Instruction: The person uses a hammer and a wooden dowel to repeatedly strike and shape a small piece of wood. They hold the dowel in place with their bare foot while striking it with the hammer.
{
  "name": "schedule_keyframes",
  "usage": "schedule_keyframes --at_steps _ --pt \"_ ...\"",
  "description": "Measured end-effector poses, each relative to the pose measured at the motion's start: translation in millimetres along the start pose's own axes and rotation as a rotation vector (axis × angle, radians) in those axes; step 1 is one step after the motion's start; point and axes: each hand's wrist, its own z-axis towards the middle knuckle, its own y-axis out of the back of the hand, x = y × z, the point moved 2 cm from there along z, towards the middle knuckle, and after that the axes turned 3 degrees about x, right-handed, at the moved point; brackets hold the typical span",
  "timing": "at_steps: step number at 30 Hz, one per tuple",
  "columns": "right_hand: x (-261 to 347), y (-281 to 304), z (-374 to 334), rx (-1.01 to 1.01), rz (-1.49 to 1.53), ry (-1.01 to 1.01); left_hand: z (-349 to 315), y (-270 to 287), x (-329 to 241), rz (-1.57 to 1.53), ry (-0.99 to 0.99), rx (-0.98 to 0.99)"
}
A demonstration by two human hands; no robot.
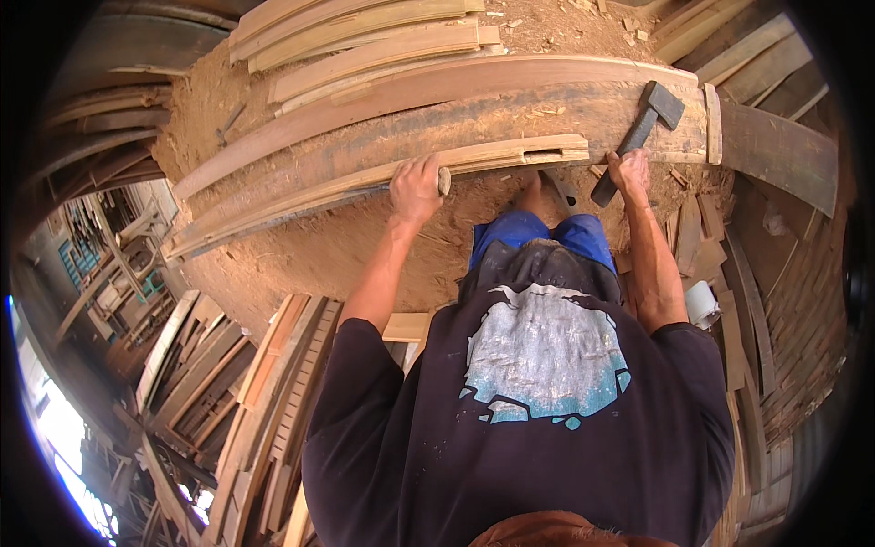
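Head view: left hand (416, 189) fingers are clenched around a chisel handle (444, 180), whose butt end shows at about 3 o'clock of the fist; the blade is hidden behind the hand. Right hand (629, 170) fingers grasp the dark handle of a hammer (638, 133), its head raised toward 1 o'clock over the timber. The chisel meets a pale wooden plank (383, 179) with a slot cut near its right end, lying on a broad, sawdust-covered beam (474, 123). The step looks like chiselling the plank; the next move would call for a square blow on the chisel butt. Blue shorts (538, 232) and a dark shirt (519, 401) hide the ground below; stacked boards (264, 392) at 7 o'clock blur toward the rim.
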Motion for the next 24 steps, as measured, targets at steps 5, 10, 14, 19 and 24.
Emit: schedule_keyframes --at_steps 5,10,14,19,24 --pt "-9.1 -12.4 9.3 -0.034 -0.178 0.173 -3.6 -2.8 2.8 -0.003 -0.004 -0.022" --pt "-16.9 -12.2 10.4 0.019 -0.103 0.245 -3.5 -11.5 10.9 0.025 0.09 0.176" --pt "-31.9 -14.6 15.9 -0.055 -0.211 0.375 -10.2 -2.6 -4.9 0.105 0.079 0.078" --pt "-56.1 11.5 -18.7 -0.243 0.006 0.361 -62.2 4.1 -69.4 0.06 -0.077 -0.345" --pt "-64.2 -10.9 -93.3 0.487 0.693 0.337 -137.2 40.4 -168.8 -0.223 -0.271 -0.571"
